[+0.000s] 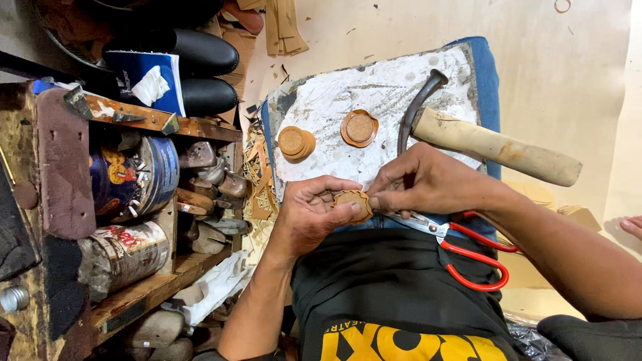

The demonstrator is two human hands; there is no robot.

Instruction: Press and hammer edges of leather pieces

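- Head view, centre frame: left hand pinches small round tan leather disc; right hand fingertips nip its edge.
- Disc looks light, bendy; best held by rim.

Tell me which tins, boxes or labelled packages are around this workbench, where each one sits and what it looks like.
Blue tin: round, lying on its side in the wooden shelf at the left, blue with a red and yellow picture, small bits inside.
Second tin: round, on its side just below the blue one, pale worn label with red markings.
Blue box: flat, above the shelf beside black shoes, white crumpled paper on it.
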